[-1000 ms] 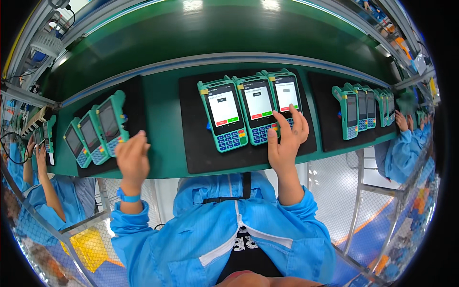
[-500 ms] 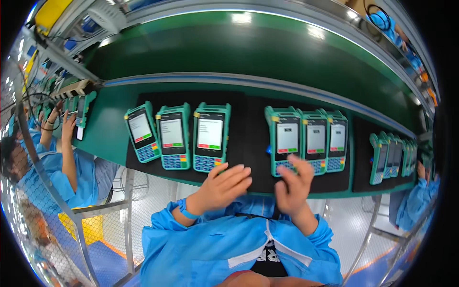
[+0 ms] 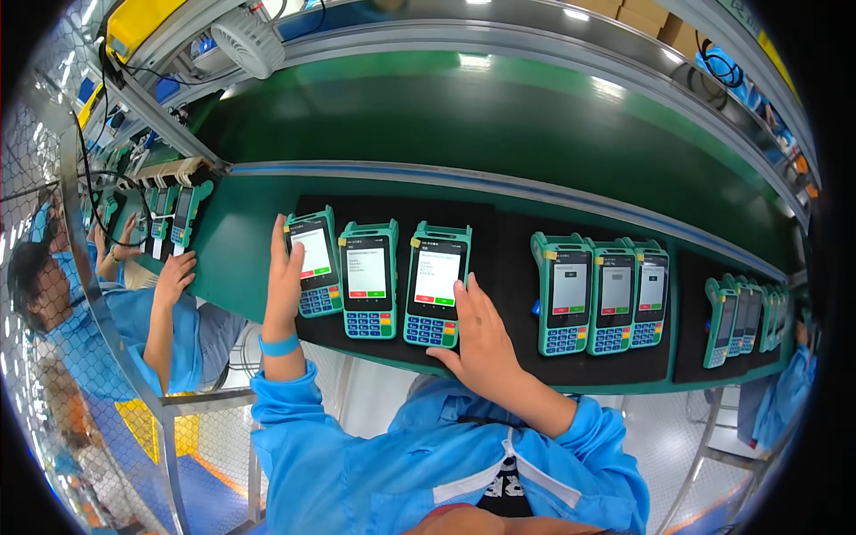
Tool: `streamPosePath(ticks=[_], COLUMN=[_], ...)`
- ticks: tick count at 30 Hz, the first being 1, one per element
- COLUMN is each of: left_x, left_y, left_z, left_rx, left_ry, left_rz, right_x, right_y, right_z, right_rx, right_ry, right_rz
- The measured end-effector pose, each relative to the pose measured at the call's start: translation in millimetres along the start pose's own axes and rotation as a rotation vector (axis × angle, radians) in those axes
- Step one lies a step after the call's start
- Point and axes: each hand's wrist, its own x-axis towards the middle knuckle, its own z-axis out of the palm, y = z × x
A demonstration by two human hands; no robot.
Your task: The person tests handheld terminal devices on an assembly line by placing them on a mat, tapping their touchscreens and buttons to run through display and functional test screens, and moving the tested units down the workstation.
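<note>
- The left hand (image 3: 285,283) is standing with straight, uncurled fingers beside the left terminal (image 3: 318,261).
- The right hand (image 3: 481,337) is lying flattened, thumb apart, beside the right terminal (image 3: 434,278); I cannot tell whether either is gripping.
- Between the hands, the middle terminal (image 3: 367,283) is lying on a black mat (image 3: 483,239).

Beyond the green conveyor belt (image 3: 401,116) I see cardboard boxes (image 3: 640,20); off its left end, a white fan (image 3: 246,43) and a blue-clad co-worker (image 3: 130,323).
</note>
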Motion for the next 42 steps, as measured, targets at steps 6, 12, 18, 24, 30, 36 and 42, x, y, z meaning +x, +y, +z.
streamPosePath(ticks=[6,12,18,24,30,36,42], left_x=[-3,-2,-32,-77,-94,-100,-95], left_y=[12,5,-19,-1,-9,-6,-4], left_z=[-4,-8,-3,13,12,15,10], left_rx=[0.190,0.071,-0.287,-0.045,0.440,0.549,0.658], left_ry=[-0.155,-0.339,0.073,0.141,0.183,0.151,0.137], left_rz=[0.128,0.216,-0.025,0.095,0.521,0.501,0.553], right_x=[3,1,4,29,39,12,-47], right_y=[6,1,-4,-34,-41,-33,15], right_z=[-2,-4,-9,-3,18,-21,-71], right_rx=[0.032,0.011,-0.028,-0.275,-0.380,-0.331,-0.397], right_ry=[-0.062,-0.046,-0.087,-0.117,-0.124,-0.031,0.298], right_rz=[0.000,0.019,0.063,-0.135,-0.130,-0.035,0.099])
